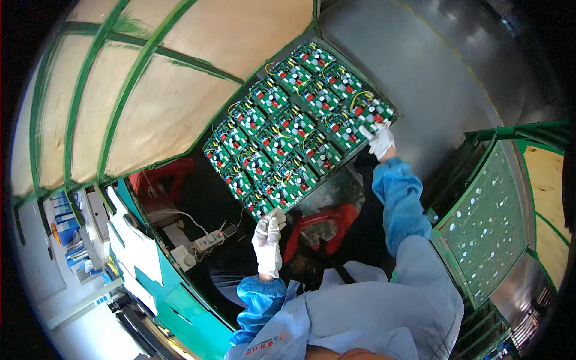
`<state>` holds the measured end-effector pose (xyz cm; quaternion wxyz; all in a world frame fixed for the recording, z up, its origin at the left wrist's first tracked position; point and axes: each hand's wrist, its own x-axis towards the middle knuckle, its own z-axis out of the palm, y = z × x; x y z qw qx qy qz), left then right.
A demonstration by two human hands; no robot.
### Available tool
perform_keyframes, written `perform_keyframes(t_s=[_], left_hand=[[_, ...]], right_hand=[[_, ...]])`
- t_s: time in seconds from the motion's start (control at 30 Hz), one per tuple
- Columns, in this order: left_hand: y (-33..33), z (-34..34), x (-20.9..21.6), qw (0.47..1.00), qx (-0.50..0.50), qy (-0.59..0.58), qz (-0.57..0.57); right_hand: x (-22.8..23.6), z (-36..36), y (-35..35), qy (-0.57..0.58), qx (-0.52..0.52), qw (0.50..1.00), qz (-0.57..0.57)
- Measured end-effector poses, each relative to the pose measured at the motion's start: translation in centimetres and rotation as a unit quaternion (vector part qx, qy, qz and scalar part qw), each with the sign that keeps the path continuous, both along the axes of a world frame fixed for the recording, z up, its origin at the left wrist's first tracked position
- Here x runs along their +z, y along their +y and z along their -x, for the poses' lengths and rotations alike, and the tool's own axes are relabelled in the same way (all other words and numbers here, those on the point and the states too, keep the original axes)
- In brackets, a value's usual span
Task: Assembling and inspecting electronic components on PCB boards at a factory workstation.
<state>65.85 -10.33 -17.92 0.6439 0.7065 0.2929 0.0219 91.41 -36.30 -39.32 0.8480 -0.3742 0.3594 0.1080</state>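
A dark tray point(327, 177) holds several green circuit boards point(276, 144) laid in rows, with red, white and black parts and loose yellow wires. It sits tilted across the view in front of me. My left hand point(269, 241), in a white glove and blue sleeve cover, has its fingers curled at the near left corner of the tray. At the right corner my right hand point(381, 143), gloved alike, grips the tray's edge beside the last board point(372, 109). Fingers under the tray are hidden.
Beyond the tray stretches a grey metal surface point(414, 66). Green-framed tan panels point(198, 90) stand at left. Below lie a power strip point(209, 241) with cords and a red stool point(321, 227). A green speckled panel point(486, 222) stands at right, teal cabinets point(186, 306) at lower left.
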Motion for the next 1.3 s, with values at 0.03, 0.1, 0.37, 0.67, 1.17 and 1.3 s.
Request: perform_keyframes(t_s=[0.03, 0.1, 0.37, 0.67, 1.17, 1.3], left_hand=[[-0.2, -0.5, -0.6, 0.999, 0.021, 0.018, 0.023], [-0.6, -1.8, -1.7, 0.997, 0.036, 0.042, 0.048], [-2.3, -6.5, -4.2, 0.993, 0.020, 0.099, 0.064], [-2.4, -9.5, -6.5, 0.988, -0.016, 0.123, 0.090], [-0.9, -8.0, -6.6, 0.984, 0.045, 0.137, 0.101], [-0.6, -8.4, -7.0, 0.982, 0.041, 0.141, 0.122]], right_hand=[[0.4, -1.6, 0.1, 0.017, -0.036, 0.999, 0.010], [-3.5, -3.9, -1.8, 0.025, -0.062, 0.998, -0.010], [-16.8, -9.0, -5.1, -0.049, -0.109, 0.987, -0.107], [-29.8, -11.4, -10.3, 0.165, 0.058, 0.946, 0.273], [-21.8, -10.4, -3.0, 0.186, -0.047, 0.981, 0.011], [-22.8, -11.4, -4.0, 0.231, 0.074, 0.943, 0.229]])
